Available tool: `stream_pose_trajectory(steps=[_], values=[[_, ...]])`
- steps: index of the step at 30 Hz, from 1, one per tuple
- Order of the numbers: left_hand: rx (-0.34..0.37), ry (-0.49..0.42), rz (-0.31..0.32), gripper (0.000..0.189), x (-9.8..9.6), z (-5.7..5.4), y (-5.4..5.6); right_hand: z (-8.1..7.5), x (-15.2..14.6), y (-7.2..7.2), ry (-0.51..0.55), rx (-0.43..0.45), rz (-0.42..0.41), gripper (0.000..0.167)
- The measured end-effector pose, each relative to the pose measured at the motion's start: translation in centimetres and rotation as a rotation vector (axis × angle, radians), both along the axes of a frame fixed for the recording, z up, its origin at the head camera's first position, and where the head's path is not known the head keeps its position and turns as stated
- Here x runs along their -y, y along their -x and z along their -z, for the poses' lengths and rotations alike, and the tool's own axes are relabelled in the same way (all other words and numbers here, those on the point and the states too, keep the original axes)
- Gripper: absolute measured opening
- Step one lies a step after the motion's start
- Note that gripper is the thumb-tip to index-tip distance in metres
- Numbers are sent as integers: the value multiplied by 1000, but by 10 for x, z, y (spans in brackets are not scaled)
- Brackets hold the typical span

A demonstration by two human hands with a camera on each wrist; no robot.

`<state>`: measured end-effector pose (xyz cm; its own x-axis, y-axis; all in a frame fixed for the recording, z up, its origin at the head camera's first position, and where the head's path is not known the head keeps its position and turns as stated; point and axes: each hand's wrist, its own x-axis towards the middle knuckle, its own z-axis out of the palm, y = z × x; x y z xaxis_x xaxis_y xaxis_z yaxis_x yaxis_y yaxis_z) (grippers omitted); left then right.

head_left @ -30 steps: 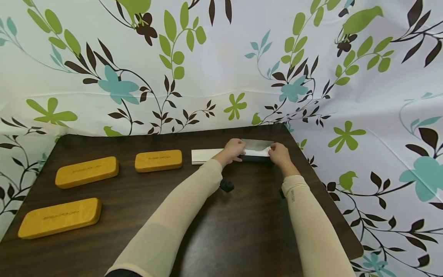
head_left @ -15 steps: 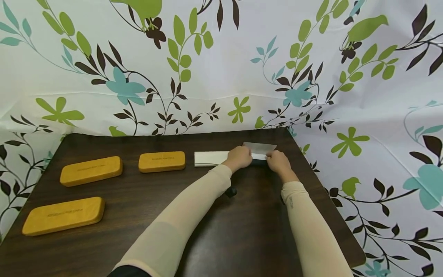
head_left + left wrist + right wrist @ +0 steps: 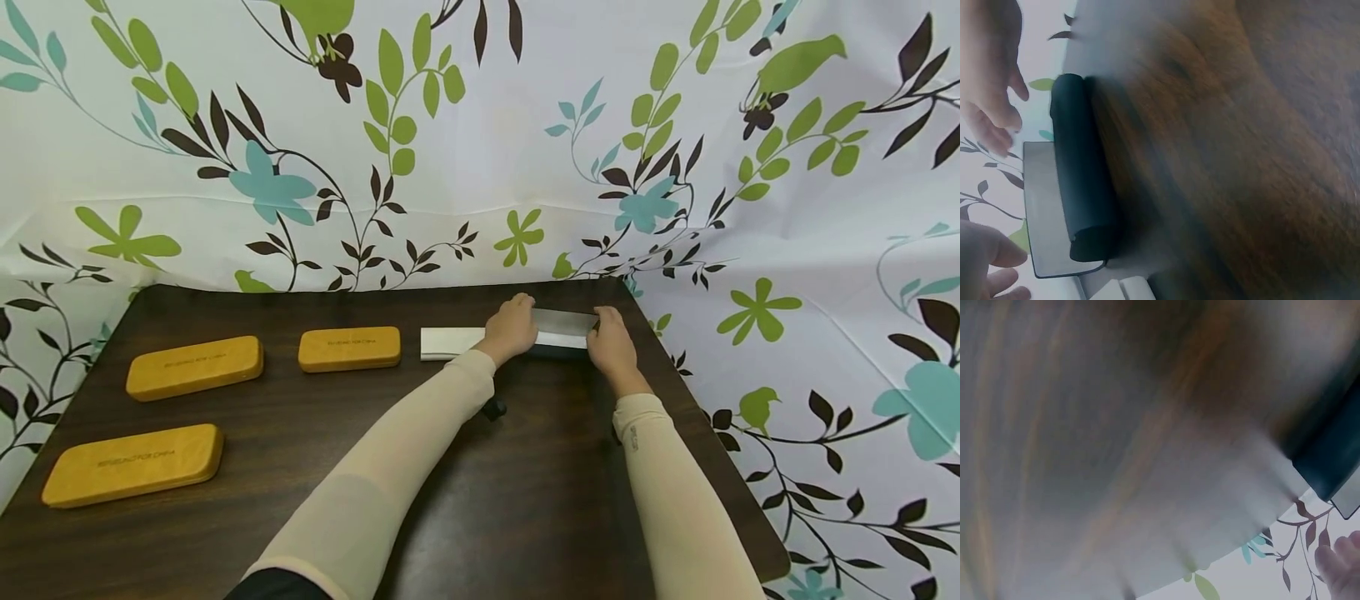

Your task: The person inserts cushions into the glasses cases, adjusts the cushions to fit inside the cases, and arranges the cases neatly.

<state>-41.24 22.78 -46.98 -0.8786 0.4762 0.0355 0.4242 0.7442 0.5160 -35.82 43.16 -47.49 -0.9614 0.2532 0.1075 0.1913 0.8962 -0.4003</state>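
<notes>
A dark teal glasses case stands at the table's back right with its grey-lined lid raised. Something white shows inside it in the head view. My left hand is at the lid's left end, fingers reaching toward its back. At the right end is my right hand, its fingertips by the lid's edge. In the left wrist view, the left fingers are loosely spread beside the lid. The right fingers hang just off the lid's far corner there.
A white flat case lies just left of the teal one, partly behind my left wrist. Yellow lettered cases lie further left: a small one, another and a front one. Patterned cloth hangs behind the dark table.
My fingers, earlier at the white inside of the case, have moved up and back to the lid's two ends. My right hand has shifted a little right. More of the lid shows.
</notes>
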Motion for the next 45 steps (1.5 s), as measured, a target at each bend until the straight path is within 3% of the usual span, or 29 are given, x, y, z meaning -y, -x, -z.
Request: stream_pose_trajectory(steps=[7, 11, 19, 30, 35, 45], values=[[58, 97, 112, 63, -3, 3, -3, 6, -7, 4, -102, 154, -179, 66], [15, 164, 159, 62, -5, 5, -6, 11, -12, 4, -167, 185, -223, 64], [-73, 225, 183, 62, -8, 4, -12, 5, -12, -4, -177, 163, -215, 62], [-96, 206, 205, 62, -3, 6, -20, 2, -7, -17, -96, 140, -205, 63], [-112, 233, 215, 61, 0, 4, -31, 4, -9, -29, -51, 139, -207, 65], [-79, 342, 259, 68, 6, 3, -58, 8, -3, -59, -89, 128, -226, 60]])
